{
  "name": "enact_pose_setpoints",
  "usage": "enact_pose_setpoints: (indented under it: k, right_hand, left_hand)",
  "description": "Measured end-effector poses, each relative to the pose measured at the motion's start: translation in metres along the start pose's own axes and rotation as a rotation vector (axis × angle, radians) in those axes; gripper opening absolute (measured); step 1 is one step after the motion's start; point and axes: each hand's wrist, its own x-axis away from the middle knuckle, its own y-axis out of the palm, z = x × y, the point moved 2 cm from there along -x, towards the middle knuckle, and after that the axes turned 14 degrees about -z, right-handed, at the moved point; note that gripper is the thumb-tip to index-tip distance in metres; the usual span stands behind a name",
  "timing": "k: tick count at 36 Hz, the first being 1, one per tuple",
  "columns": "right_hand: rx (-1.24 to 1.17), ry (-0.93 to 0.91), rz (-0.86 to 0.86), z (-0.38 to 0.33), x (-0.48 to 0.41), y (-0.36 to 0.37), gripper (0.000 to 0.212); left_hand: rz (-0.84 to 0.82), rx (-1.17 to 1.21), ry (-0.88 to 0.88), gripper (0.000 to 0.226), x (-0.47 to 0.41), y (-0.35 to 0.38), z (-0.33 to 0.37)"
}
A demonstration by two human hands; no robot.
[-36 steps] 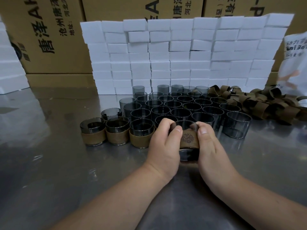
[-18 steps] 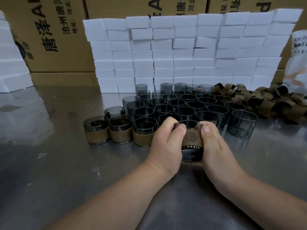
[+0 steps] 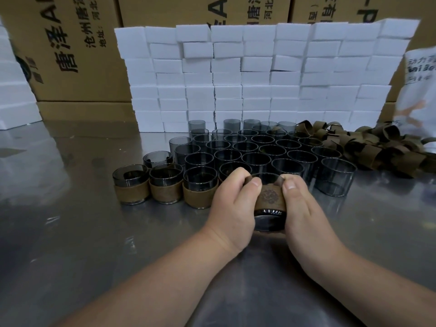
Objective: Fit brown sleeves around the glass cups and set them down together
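A smoky glass cup (image 3: 269, 220) is held tilted toward me just above the steel table, with a brown sleeve (image 3: 269, 197) bearing an embossed emblem wrapped round it. My left hand (image 3: 232, 204) and my right hand (image 3: 298, 204) both grip the sleeve's upper edge, thumbs on top, from either side. To the left stand three sleeved cups (image 3: 165, 185) in a row. Behind them stand several bare glass cups (image 3: 254, 149) packed together. A pile of loose brown sleeves (image 3: 368, 145) lies at the right.
A wall of white foam blocks (image 3: 259, 76) rises behind the cups, with cardboard boxes (image 3: 75, 48) behind it. More foam (image 3: 14, 95) sits at the far left and a white bag (image 3: 420, 90) at the far right. The steel table (image 3: 70, 232) spreads around.
The sleeve has slid further down the held cup, covering more of the glass. Both hands stay gripping it in nearly the same spot.
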Motion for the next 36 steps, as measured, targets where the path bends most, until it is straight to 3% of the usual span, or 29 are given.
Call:
enact_pose_setpoints:
  k: [36]
  right_hand:
    - [0.042,-0.013,0.004,-0.0006,0.0033,-0.0005,0.027]
  left_hand:
    - [0.025,-0.064,0.02,0.026,0.0025,0.0011,0.0033]
